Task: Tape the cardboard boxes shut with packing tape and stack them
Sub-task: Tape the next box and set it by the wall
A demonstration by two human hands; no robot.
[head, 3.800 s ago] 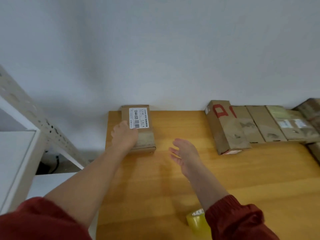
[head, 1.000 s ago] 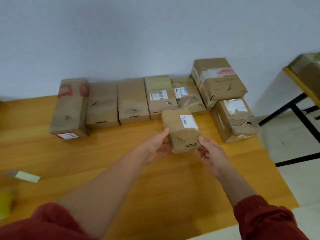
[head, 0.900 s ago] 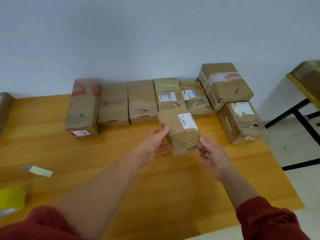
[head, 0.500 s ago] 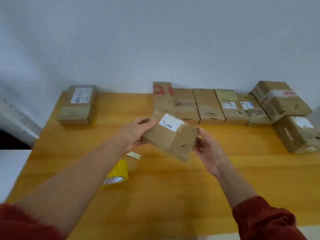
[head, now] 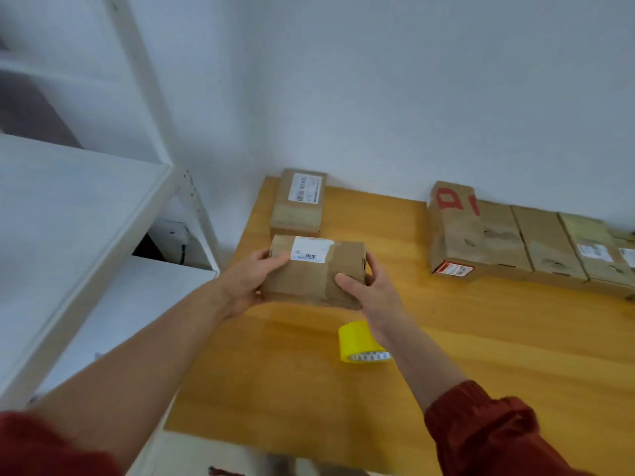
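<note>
I hold a small cardboard box with a white label between both hands above the left part of the wooden table. My left hand grips its left end and my right hand grips its right end, thumb on top. Just beyond it a flat labelled box lies at the table's far left corner. A yellow roll of packing tape lies on the table under my right wrist.
A row of several cardboard boxes lies along the wall at the right, the nearest marked in red. A white metal shelf unit stands close to the table's left edge.
I took the small box from the right end of the row and carried it left with both hands. It now hangs in front of the flat labelled box.
</note>
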